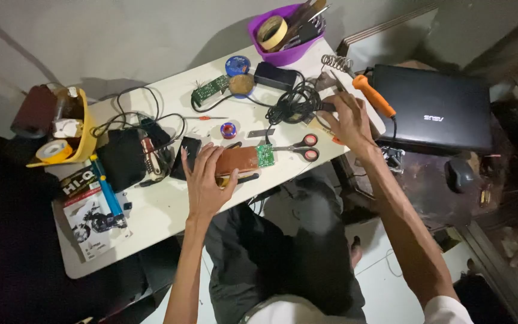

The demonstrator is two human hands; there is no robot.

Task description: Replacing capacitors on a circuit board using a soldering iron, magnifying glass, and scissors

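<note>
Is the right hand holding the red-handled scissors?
No, the red-handled scissors lie untouched on the white table; the right hand is by the orange-handled soldering iron.

Scissors lie on the table right of the small circuit board — the laptop sits farther right, off the table. Behind, a tub holds tape roll and tools. Soldering iron lies at the table's right edge.

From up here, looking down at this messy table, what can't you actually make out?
All in the head view:
- What the right hand grips by the orange soldering iron: the fingers cover it.
- Part of the brown block: hidden under the left hand.
- Parts on the small green circuit board: too small.
- Contents of the purple bowl: dark and overlapping, apart from a tape roll.
</note>
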